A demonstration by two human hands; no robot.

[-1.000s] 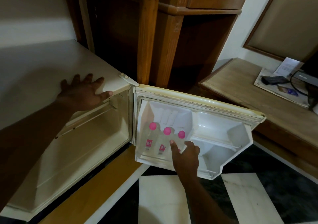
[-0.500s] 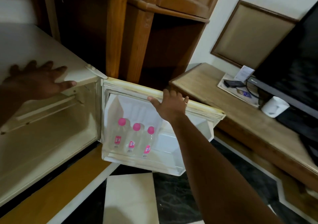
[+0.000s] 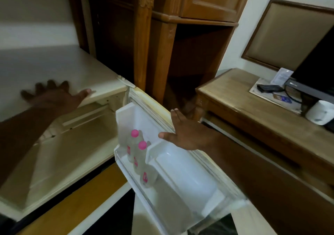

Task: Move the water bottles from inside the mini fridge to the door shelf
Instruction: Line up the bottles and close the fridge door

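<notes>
Three clear water bottles with pink labels stand in a row in the door shelf (image 3: 126, 169) of the mini fridge: one (image 3: 132, 142) with a pink cap, a second (image 3: 140, 155) with a pink cap, and a third (image 3: 147, 178) whose top the shelf divider hides. My right hand (image 3: 182, 131) lies flat, fingers spread, on the top edge of the fridge door (image 3: 153, 101), holding nothing. My left hand (image 3: 54, 95) rests flat on the fridge's cream top (image 3: 54, 66). The fridge's inside (image 3: 72, 144) shows no bottles.
A wooden cupboard (image 3: 162, 36) stands behind the door. At the right is a wooden desk (image 3: 253, 108) with a dark screen (image 3: 318, 68), a white mug (image 3: 319, 112), cables and papers. The floor below has black and white tiles.
The door has swung partway toward the fridge with my right hand on its top edge. Before that, the hand rose from beside the bottles. My left hand stays on the fridge top.
</notes>
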